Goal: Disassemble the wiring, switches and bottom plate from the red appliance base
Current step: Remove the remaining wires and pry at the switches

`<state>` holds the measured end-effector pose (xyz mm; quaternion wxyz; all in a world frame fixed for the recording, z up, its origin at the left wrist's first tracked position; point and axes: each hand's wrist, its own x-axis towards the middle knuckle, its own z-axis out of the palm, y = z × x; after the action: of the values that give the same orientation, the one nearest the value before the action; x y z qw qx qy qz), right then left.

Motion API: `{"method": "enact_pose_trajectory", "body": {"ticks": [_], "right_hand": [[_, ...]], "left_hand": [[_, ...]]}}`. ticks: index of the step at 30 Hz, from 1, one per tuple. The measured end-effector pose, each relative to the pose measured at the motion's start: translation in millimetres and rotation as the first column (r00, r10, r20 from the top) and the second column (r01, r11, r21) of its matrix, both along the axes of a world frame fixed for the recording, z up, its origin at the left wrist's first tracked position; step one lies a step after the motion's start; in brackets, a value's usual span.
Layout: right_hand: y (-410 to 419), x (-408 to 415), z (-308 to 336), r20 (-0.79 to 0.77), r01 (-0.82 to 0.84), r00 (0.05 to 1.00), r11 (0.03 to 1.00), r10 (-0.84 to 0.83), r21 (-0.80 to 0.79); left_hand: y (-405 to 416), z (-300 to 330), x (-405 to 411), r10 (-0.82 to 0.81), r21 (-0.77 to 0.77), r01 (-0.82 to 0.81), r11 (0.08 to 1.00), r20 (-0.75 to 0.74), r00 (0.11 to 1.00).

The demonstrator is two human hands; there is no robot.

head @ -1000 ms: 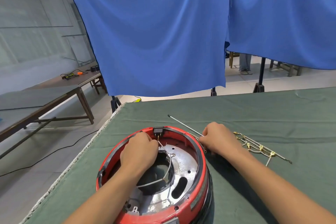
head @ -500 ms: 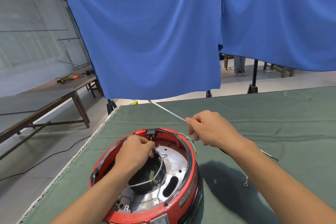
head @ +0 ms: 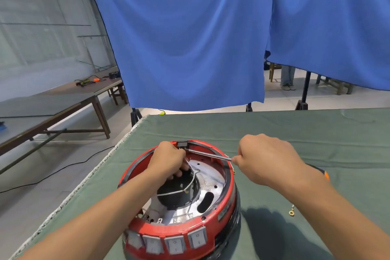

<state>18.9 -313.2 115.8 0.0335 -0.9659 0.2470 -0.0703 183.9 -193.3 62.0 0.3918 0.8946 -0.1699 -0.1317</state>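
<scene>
The red appliance base [head: 181,224] sits upside down on the green surface [head: 295,131], close to the person and near the left edge. Four grey switches [head: 166,243] line its front wall. Inside it is a shiny metal bottom plate [head: 211,186] with a dark round hole in the middle.

The left hand [head: 168,160] reaches down into the base. Its fingers are curled around thin white wires [head: 191,177], which loop across the dark hole. The fingertips are hidden under the hand, so the exact hold is hard to see.

The right hand [head: 263,158] is closed around the handle of a screwdriver [head: 209,154]. The handle is mostly hidden inside the fist; a bit of orange shows behind the wrist. The thin metal shaft points left to a small black part [head: 182,144] on the far rim. The tip itself is too small to make out.

A small gold ring terminal [head: 291,213] lies on the surface to the right, partly hidden by the right arm.
</scene>
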Motion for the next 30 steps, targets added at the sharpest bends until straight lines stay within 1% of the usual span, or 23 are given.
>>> {"method": "enact_pose_trajectory", "body": {"ticks": [2, 8, 10, 14, 17, 23, 26, 30], "right_hand": [[-0.3, 1.5, -1.8, -0.021, 0.007, 1.0, 1.0, -0.007, 0.011], [0.4, 4.6, -7.3, -0.026, -0.001, 1.0, 1.0, 0.001, 0.022], [0.9, 6.0, -9.9, -0.011, -0.005, 1.0, 1.0, 0.005, 0.017], [1.8, 8.5, -15.1, 0.049, -0.013, 0.999, 0.999, 0.011, 0.037], [1.2, 10.4, -18.7, 0.048, -0.037, 0.998, 0.998, 0.035, 0.055], [1.0, 10.4, -18.9, 0.045, -0.058, 0.997, 0.996, 0.055, 0.068], [3.4, 8.4, -17.2, 0.063, -0.066, 0.996, 0.996, 0.063, 0.051], [8.2, 7.7, -15.3, 0.095, -0.06, 0.994, 0.998, 0.06, 0.005]], "left_hand": [[-0.9, 3.6, 1.8, -0.005, -0.01, 0.005, 1.0, -0.056, 0.998], [-1.9, 4.3, 8.0, -0.012, -0.055, 0.007, 0.998, -0.101, 0.995], [-1.5, -0.6, 10.6, 0.002, -0.056, -0.005, 0.998, -0.056, 0.998], [-2.5, -5.6, 14.8, 0.035, -0.001, -0.035, 0.999, 0.059, 0.998], [-2.1, -4.5, 17.2, 0.033, 0.037, -0.037, 0.999, 0.118, 0.992], [2.5, -4.8, 19.7, -0.044, 0.055, 0.037, 0.998, 0.135, 0.99], [3.6, -8.0, 17.5, -0.033, 0.005, 0.032, 0.999, 0.145, 0.989], [3.3, -7.8, 14.1, -0.009, 0.014, 0.007, 1.0, 0.172, 0.985]]}}
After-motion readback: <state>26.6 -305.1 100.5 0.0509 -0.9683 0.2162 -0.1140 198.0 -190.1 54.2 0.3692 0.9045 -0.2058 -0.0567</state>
